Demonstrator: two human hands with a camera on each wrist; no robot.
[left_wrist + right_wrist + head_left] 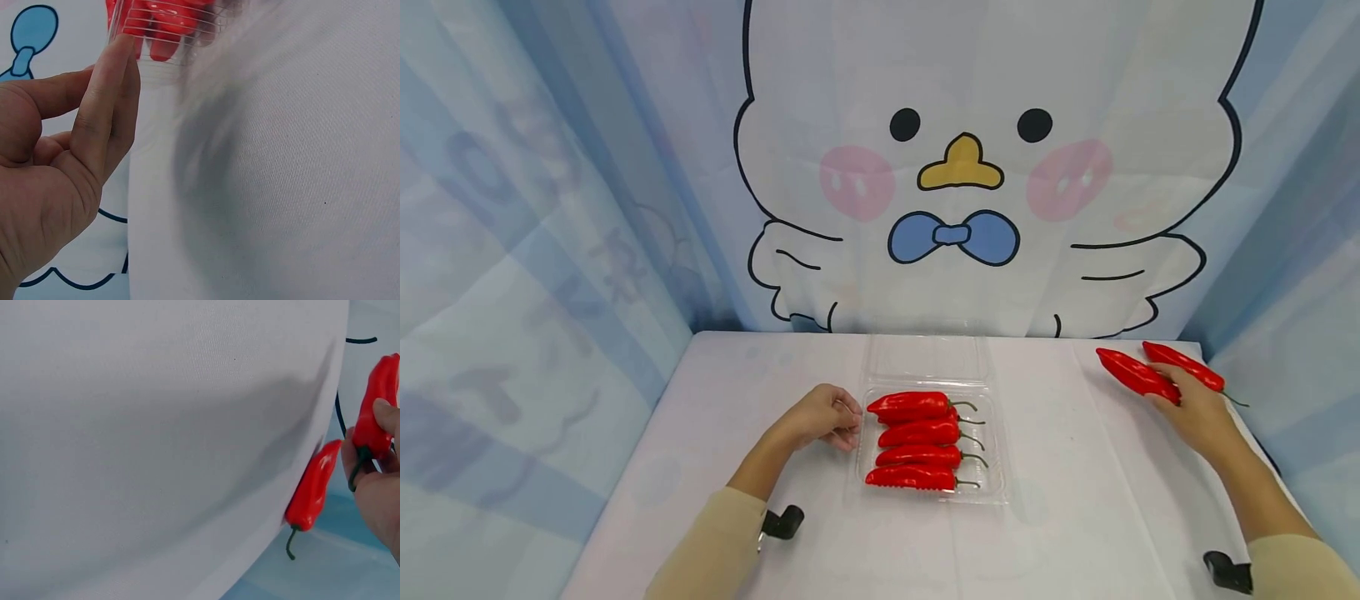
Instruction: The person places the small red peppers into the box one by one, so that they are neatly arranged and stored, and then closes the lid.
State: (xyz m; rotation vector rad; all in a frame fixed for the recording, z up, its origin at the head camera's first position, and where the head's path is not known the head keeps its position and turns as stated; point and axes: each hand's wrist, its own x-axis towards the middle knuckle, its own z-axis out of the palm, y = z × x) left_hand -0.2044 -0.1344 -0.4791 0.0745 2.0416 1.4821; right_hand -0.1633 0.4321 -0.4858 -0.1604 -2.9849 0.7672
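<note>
A clear plastic clamshell box [996, 450] lies on the table with its lid [928, 360] laid back. Several red chili peppers [917, 432] with green stems lie inside it in a row. At the box's left side is my left hand [827, 417]; its extended fingertips touch or nearly touch the ribbed wall [181, 28]. My right hand [1198, 412] grips a red chili pepper [1131, 372] above the table's far right corner, thumb on one side and fingers on the other. Close to that hand, another chili pepper [312, 487] lies at the table's edge.
A white cloth [1060, 517] covers the table. Behind it hangs a curtain [962, 292] printed with a cartoon bird, and blue curtains [550, 250] close in both sides. Black wrist mounts [782, 522] stick out by the sleeves.
</note>
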